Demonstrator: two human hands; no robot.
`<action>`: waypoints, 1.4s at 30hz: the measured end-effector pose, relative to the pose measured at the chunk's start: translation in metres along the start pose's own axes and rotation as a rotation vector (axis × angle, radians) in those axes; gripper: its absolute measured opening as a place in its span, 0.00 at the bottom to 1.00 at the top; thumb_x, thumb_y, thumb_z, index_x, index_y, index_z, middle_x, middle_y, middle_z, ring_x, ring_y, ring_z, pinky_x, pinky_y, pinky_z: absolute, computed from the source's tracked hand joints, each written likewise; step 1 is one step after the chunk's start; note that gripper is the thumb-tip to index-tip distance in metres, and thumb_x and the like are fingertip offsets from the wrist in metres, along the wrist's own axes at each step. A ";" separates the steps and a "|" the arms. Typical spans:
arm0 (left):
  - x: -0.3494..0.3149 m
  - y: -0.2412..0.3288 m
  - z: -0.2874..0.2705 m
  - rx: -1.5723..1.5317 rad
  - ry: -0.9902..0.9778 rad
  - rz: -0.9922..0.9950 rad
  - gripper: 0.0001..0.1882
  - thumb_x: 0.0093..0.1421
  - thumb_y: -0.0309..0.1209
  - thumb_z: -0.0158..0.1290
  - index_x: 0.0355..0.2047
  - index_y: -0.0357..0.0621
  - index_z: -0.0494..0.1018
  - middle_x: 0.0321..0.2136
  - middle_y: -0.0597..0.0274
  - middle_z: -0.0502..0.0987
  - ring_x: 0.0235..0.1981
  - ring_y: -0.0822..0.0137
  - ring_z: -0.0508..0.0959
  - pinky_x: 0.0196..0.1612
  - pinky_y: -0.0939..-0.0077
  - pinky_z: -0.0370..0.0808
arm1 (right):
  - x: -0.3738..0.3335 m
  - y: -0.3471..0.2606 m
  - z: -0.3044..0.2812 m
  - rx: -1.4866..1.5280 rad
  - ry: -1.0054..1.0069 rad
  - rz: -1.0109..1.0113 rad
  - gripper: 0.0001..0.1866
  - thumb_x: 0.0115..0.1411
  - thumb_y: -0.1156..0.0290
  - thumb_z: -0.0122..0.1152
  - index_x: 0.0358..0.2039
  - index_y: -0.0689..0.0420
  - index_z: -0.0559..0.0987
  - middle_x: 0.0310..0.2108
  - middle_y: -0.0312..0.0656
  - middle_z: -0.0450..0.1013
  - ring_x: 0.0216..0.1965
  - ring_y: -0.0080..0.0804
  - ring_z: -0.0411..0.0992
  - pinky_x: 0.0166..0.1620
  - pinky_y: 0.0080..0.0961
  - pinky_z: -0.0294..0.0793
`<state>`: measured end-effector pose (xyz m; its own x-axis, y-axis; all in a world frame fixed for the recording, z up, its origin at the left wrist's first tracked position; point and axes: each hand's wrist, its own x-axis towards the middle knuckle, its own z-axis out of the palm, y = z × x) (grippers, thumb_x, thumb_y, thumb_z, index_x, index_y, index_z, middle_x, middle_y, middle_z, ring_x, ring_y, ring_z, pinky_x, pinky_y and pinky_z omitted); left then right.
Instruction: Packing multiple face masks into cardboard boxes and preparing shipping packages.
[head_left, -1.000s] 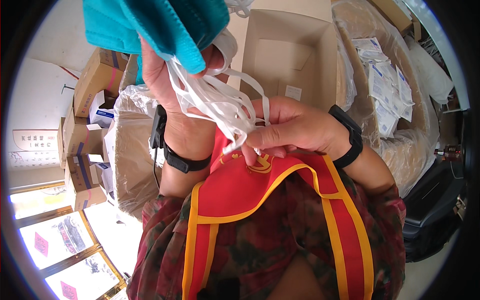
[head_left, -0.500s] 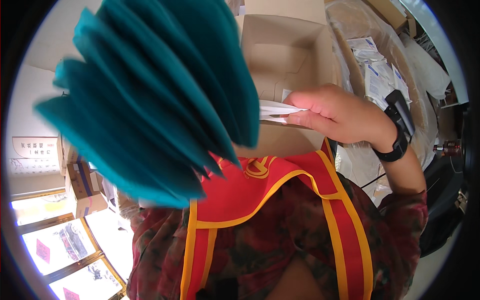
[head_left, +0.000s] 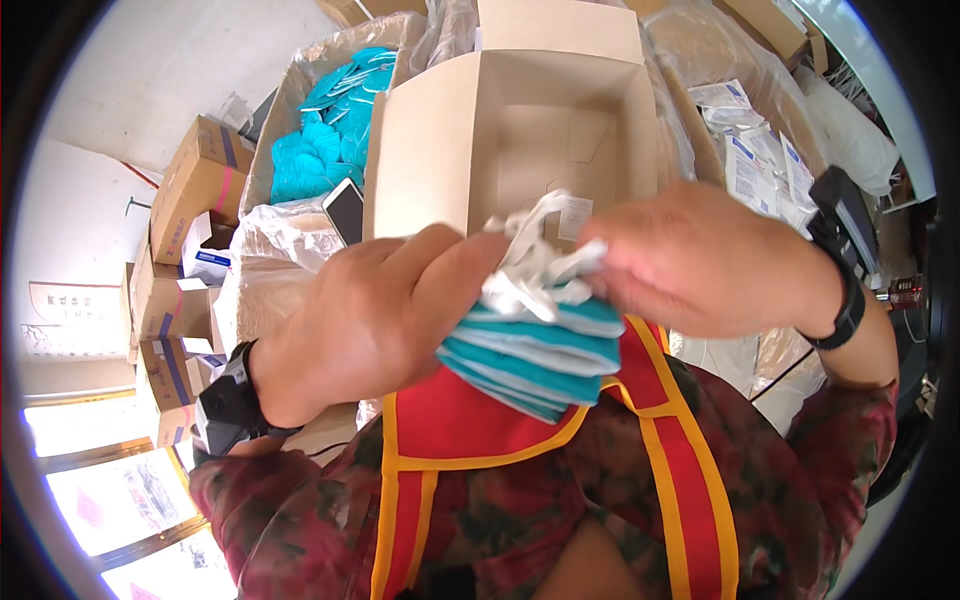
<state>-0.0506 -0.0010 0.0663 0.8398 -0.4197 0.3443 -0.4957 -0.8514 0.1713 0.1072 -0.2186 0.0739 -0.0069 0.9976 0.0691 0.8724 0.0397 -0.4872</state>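
Observation:
A bundle of teal face masks (head_left: 530, 355), folded flat and stacked with pale layers between, hangs in front of my chest. Their white ear loops (head_left: 535, 270) are bunched at the top of the stack. My left hand (head_left: 375, 310) is closed with its curled fingers at the loops and the bundle's left side; its fingertips are partly hidden. From the other side my right hand (head_left: 700, 260) pinches the white loops, slightly blurred. Just beyond both hands stands an open cardboard box (head_left: 420, 150) with a small white label inside.
To the left, a plastic-lined carton (head_left: 290, 95) holds a heap of teal masks (head_left: 320, 150). A phone (head_left: 345, 212) lies between it and the open box. White packets (head_left: 755, 165) fill another lined carton at right. Stacked brown boxes (head_left: 195, 185) stand far left.
The mask bundle has come down from close to the camera to in front of my chest. My left hand, hidden before, now shows beside it. My right hand has shifted slightly right and down.

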 end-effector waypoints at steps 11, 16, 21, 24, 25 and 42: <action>-0.038 -0.002 -0.013 0.027 0.054 0.133 0.21 0.42 0.32 0.62 0.36 0.33 0.73 0.24 0.61 0.74 0.15 0.73 0.71 0.12 0.82 0.64 | -0.069 -0.042 -0.015 0.281 -0.168 0.198 0.10 0.53 0.70 0.63 0.29 0.53 0.69 0.20 0.38 0.67 0.21 0.42 0.71 0.21 0.36 0.67; -0.064 -0.034 -0.026 0.152 -0.066 0.043 0.18 0.43 0.32 0.62 0.35 0.37 0.75 0.26 0.56 0.77 0.22 0.60 0.78 0.21 0.68 0.73 | -0.106 -0.054 -0.017 0.428 -0.161 0.300 0.07 0.54 0.71 0.62 0.31 0.54 0.72 0.21 0.38 0.68 0.21 0.41 0.71 0.23 0.33 0.69; -0.129 -0.063 -0.017 0.389 0.077 -0.340 0.22 0.50 0.33 0.61 0.45 0.37 0.74 0.40 0.42 0.77 0.38 0.43 0.78 0.38 0.57 0.75 | -0.113 -0.021 -0.013 0.735 0.113 0.661 0.07 0.61 0.70 0.53 0.28 0.58 0.74 0.19 0.36 0.70 0.19 0.25 0.69 0.22 0.22 0.64; -0.099 -0.044 -0.001 0.167 0.187 -0.378 0.24 0.45 0.31 0.64 0.44 0.39 0.75 0.40 0.49 0.77 0.35 0.50 0.80 0.36 0.65 0.78 | -0.079 -0.017 0.008 1.090 0.189 0.713 0.12 0.64 0.68 0.50 0.26 0.59 0.75 0.19 0.35 0.68 0.17 0.17 0.63 0.20 0.17 0.57; -0.094 -0.044 0.007 0.168 0.238 -0.334 0.25 0.45 0.31 0.64 0.45 0.39 0.74 0.39 0.50 0.77 0.34 0.51 0.80 0.34 0.64 0.78 | -0.075 -0.008 0.014 1.094 0.182 0.691 0.12 0.64 0.68 0.50 0.26 0.59 0.75 0.19 0.35 0.68 0.17 0.17 0.63 0.20 0.17 0.57; -0.052 -0.047 0.023 0.147 0.242 0.158 0.18 0.42 0.30 0.59 0.36 0.43 0.74 0.36 0.50 0.76 0.22 0.60 0.78 0.20 0.75 0.72 | 0.005 0.019 0.031 1.143 0.158 0.301 0.12 0.67 0.65 0.52 0.41 0.61 0.77 0.23 0.33 0.69 0.21 0.14 0.63 0.24 0.17 0.60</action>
<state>-0.0656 0.0536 0.0186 0.6692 -0.4784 0.5685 -0.5638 -0.8253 -0.0309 0.1086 -0.2110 0.0379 0.2538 0.9606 -0.1137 -0.1131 -0.0873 -0.9897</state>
